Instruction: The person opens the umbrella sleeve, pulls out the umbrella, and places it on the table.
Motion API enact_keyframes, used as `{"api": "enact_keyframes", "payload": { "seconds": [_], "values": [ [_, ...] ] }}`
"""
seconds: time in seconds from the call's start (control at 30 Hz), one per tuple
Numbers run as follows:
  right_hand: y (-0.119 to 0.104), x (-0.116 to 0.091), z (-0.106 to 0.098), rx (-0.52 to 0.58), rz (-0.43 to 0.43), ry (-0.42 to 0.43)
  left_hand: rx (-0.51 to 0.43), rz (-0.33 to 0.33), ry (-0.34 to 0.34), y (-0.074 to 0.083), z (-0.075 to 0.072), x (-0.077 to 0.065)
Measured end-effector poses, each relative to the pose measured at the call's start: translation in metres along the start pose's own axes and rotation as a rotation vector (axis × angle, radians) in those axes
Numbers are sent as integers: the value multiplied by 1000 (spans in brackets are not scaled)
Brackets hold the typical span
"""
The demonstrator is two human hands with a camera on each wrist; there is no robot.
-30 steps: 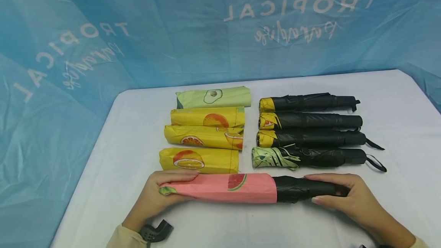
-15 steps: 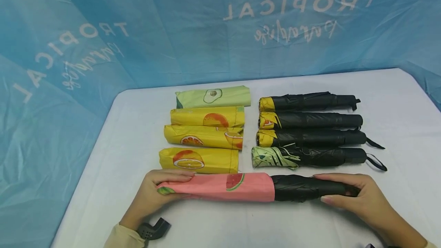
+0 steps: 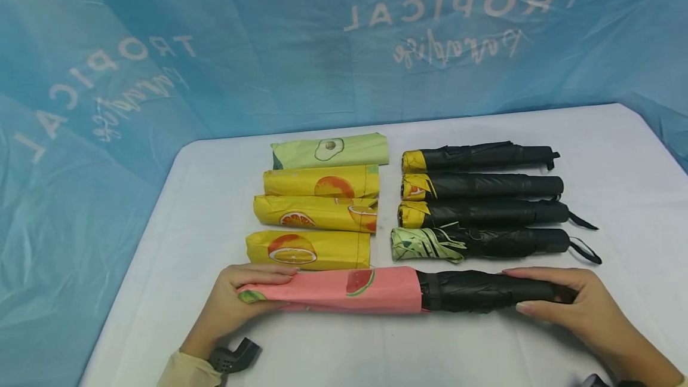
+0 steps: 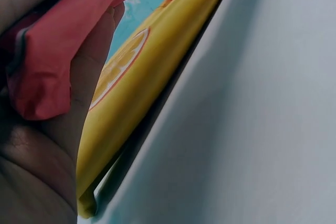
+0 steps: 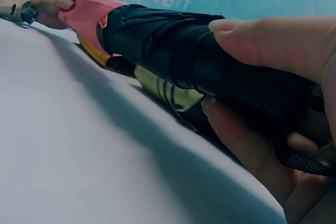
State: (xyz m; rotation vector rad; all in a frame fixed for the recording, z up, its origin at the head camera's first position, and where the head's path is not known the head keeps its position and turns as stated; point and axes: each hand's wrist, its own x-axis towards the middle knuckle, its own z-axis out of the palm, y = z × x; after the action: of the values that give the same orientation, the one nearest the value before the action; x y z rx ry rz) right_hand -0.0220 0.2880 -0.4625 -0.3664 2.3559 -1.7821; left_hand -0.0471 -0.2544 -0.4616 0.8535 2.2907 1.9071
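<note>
A folded black umbrella (image 3: 478, 291) lies lengthwise in front of me, its left part inside a pink sleeve (image 3: 333, 291) printed with a watermelon slice. My left hand (image 3: 244, 291) grips the sleeve's far left end, thumb below and fingers above. At the other end my right hand (image 3: 575, 297) holds the umbrella's dark handle (image 5: 257, 87) between thumb and fingers. A wrist strap (image 5: 304, 163) shows by the right palm. In the right wrist view the umbrella hangs above the white cloth, casting a long shadow.
Behind the pink sleeve lie several yellow orange-print sleeves (image 3: 309, 249) and a green avocado sleeve (image 3: 355, 151) at the back. To their right, several folded black umbrellas (image 3: 500, 214) lie in a column. A blue printed curtain (image 3: 301, 46) hangs behind the white table (image 3: 398, 351).
Both hands have moved apart: the left slightly leftward with the sleeve, the right further rightward with the handle. More of the black umbrella now shows outside the sleeve.
</note>
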Motion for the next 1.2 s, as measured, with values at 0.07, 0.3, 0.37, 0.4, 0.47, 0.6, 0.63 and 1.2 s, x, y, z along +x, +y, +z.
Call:
{"api": "enact_keyframes", "payload": {
  "seconds": [0.07, 0.3, 0.37, 0.4, 0.47, 0.6, 0.63, 1.2],
  "values": [
    [0, 0, -2, -29, 12, 33, 23, -6, 19, 2, -3, 0],
    [2, 0, -8, -105, -10, 80, 123, -166, 74, 9, -12, -5],
    [2, 0, -9, -101, -12, 80, 133, -224, 89, 11, -15, -7],
    [3, 0, -9, -99, -14, 77, 137, -244, 97, 12, -17, -8],
    [3, -1, -10, -92, -10, 83, 138, -267, 98, 12, -19, -9],
    [4, -1, -11, -84, -5, 103, 121, -279, 87, 12, -22, -10],
    [5, -2, -11, -81, -1, 111, 117, -283, 84, 12, -23, -11],
    [12, -7, -25, -46, 89, 63, 153, -346, 100, 11, -27, -16]
  ]
}}
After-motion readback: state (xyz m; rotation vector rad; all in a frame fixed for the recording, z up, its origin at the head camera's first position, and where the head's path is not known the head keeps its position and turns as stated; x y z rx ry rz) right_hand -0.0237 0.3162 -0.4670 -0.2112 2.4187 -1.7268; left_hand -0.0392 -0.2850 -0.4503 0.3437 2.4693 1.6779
